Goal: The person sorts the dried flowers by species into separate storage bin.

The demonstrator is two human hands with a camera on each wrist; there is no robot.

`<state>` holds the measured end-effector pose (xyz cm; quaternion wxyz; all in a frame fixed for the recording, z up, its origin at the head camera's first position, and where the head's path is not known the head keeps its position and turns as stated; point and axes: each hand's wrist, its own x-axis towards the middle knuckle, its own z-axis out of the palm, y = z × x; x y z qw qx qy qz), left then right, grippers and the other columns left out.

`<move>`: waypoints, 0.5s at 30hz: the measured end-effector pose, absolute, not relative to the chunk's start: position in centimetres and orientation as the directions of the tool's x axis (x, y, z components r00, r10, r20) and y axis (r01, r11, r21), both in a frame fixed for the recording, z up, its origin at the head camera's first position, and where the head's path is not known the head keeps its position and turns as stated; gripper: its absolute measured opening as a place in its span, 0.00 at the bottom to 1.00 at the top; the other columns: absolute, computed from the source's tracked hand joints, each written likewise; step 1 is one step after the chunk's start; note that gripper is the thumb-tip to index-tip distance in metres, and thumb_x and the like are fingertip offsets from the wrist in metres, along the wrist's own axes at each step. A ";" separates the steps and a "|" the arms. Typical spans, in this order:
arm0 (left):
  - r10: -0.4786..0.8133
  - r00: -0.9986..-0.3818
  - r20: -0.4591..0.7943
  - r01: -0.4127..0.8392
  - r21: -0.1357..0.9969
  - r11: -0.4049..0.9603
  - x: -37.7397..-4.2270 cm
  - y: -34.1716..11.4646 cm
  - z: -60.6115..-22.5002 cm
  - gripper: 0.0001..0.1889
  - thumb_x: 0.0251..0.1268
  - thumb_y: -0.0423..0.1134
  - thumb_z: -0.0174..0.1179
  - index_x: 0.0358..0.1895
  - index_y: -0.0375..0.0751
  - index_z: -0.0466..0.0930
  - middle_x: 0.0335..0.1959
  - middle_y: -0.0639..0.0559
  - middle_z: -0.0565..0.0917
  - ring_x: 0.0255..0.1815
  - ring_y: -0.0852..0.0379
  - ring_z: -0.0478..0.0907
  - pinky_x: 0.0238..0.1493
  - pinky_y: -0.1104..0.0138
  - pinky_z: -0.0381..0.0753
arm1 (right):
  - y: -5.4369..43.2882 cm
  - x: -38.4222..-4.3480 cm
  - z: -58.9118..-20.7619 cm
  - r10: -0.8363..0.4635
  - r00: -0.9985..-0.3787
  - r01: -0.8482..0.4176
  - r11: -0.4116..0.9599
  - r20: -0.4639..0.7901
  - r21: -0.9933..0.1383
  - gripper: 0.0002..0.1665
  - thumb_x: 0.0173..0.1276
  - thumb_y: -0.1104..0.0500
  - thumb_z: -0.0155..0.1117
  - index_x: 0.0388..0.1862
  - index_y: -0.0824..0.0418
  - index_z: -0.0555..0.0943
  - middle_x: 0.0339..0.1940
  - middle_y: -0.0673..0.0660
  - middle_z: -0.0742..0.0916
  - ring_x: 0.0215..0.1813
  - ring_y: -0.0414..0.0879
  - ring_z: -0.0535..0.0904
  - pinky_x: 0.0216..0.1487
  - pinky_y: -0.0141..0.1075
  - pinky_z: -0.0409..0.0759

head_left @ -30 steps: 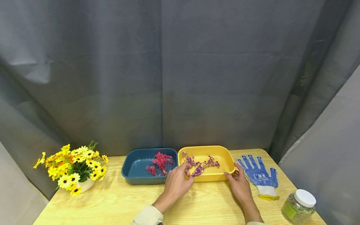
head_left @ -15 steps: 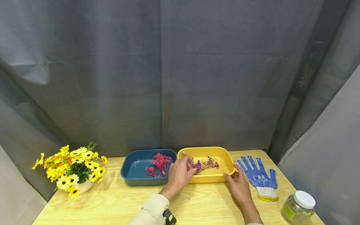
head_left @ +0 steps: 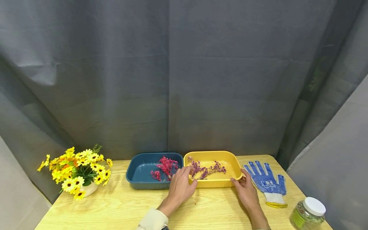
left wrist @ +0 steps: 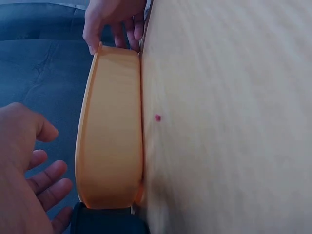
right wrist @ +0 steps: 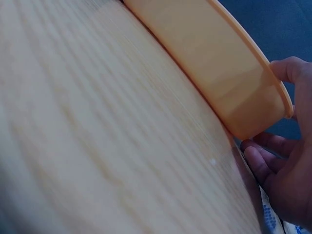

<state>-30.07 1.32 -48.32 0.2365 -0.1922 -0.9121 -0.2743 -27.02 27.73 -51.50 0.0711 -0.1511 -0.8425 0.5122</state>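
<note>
A yellow tray (head_left: 214, 183) sits at the back of the table, with sprigs of small purple dried flowers (head_left: 217, 167) lying in it. At its right front corner my right hand (head_left: 248, 193) grips the wall, thumb on the rim and fingers curled around the outside. My left hand (head_left: 180, 187) hovers by the left front corner, fingers relaxed and apart, holding nothing in the left wrist view. It overlaps the side of a dark blue tray (head_left: 143, 185), which stands against the yellow one. Pink dried flowers (head_left: 166, 164) lie in the blue tray.
A white pot (head_left: 91, 189) of yellow artificial flowers (head_left: 77, 169) stands at the left. To the right lie a blue-and-white work glove (head_left: 267, 182) and a white-lidded jar (head_left: 307, 214). A tiny red bit (left wrist: 157, 117) rests on the table. Grey curtain (head_left: 201, 95) hangs behind.
My left hand first reached further over the purple flowers, then drew back to the tray's left front corner. The right hand has kept its grip on the yellow tray.
</note>
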 end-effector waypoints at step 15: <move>0.207 -0.835 0.509 0.429 0.368 0.825 -27.8 -0.5 -49.0 0.26 0.58 0.54 0.62 0.60 0.52 0.76 0.55 0.55 0.80 0.57 0.52 0.75 0.61 0.51 0.68 | 27.9 -26.9 -50.5 0.311 -0.948 0.168 0.656 0.061 -0.736 0.49 0.68 0.35 0.55 0.78 0.58 0.52 0.75 0.69 0.61 0.73 0.67 0.61 0.69 0.62 0.58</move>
